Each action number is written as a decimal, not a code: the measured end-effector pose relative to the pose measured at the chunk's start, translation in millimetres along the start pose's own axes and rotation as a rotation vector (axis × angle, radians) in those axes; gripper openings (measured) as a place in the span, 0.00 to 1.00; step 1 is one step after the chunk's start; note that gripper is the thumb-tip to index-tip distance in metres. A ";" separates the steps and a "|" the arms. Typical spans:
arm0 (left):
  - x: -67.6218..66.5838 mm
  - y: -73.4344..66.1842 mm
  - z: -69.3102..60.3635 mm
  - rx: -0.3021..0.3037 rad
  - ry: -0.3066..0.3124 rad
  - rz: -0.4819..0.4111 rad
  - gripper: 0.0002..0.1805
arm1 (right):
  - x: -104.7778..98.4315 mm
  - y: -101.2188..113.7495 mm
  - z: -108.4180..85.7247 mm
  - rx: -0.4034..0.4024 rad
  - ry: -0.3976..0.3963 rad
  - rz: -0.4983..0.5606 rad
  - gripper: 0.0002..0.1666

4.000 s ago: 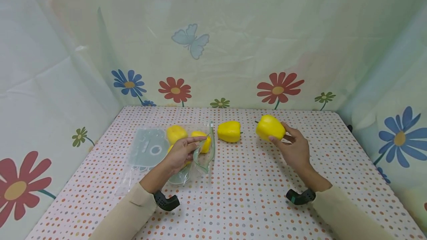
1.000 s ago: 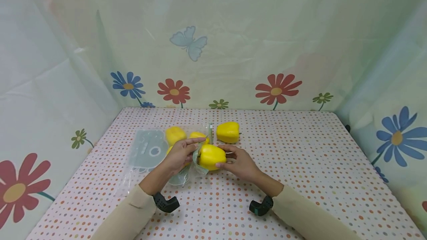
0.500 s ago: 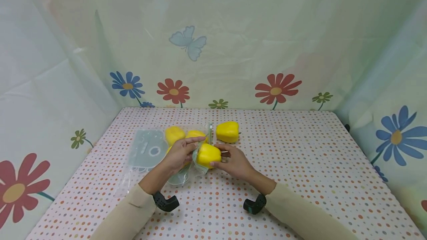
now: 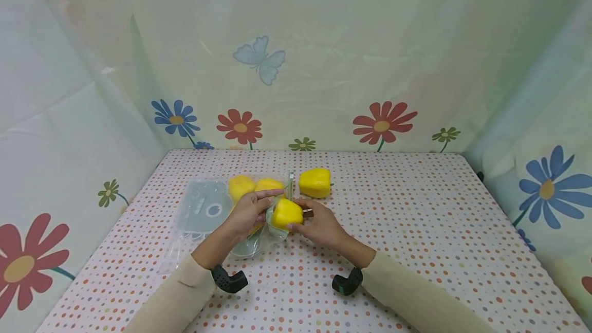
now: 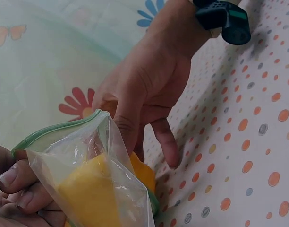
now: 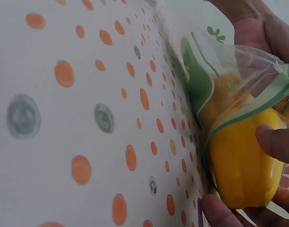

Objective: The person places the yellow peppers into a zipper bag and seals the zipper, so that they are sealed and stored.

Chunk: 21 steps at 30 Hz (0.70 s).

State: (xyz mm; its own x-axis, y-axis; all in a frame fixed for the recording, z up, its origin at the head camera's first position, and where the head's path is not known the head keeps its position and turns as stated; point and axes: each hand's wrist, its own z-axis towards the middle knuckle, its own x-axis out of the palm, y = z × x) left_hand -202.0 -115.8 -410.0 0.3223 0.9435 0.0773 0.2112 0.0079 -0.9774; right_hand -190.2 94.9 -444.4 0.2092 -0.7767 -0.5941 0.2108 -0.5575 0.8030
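A clear zip bag (image 4: 203,207) with a green edge lies on the table, its mouth facing right. My left hand (image 4: 245,216) pinches the bag's rim, with the index finger stretched out above it. My right hand (image 4: 322,225) grips a yellow bell pepper (image 4: 287,214), which sits partly inside the mouth. In the right wrist view the green rim crosses over this bell pepper (image 6: 243,161), with my right fingers around its outer end. Several yellow bell peppers (image 4: 241,187) are inside the bag, one partly hidden by my left hand. In the left wrist view the bag's film (image 5: 50,165) stands raised.
Another yellow bell pepper (image 4: 315,183) lies on the table behind my right hand, close to the bag's mouth. The dotted tablecloth (image 4: 416,209) extends to the right. Flower-printed curtains (image 4: 324,66) enclose the back and sides.
My right hand has carried the bell pepper from the right side over to the bag's mouth and pushed it leftward into it. My left hand has stayed at the rim.
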 end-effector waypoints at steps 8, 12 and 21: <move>1.1 -0.1 -0.2 0.002 0.008 0.008 0.21 | 2.6 1.6 4.4 -0.004 0.005 -0.021 0.40; 1.5 0.3 -0.2 0.004 0.008 0.007 0.21 | 3.9 4.3 6.4 0.007 0.012 -0.027 0.40; 0.8 3.8 2.3 0.006 0.011 0.020 0.21 | 6.7 3.7 8.5 0.025 0.035 -0.030 0.40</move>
State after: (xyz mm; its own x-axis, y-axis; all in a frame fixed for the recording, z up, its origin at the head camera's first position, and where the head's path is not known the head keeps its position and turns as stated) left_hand -203.1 -114.2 -414.1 0.3361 0.9399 0.0596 0.1993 -0.0092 -0.9799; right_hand -196.2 85.2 -445.0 0.2362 -0.7490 -0.6190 0.1939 -0.5879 0.7854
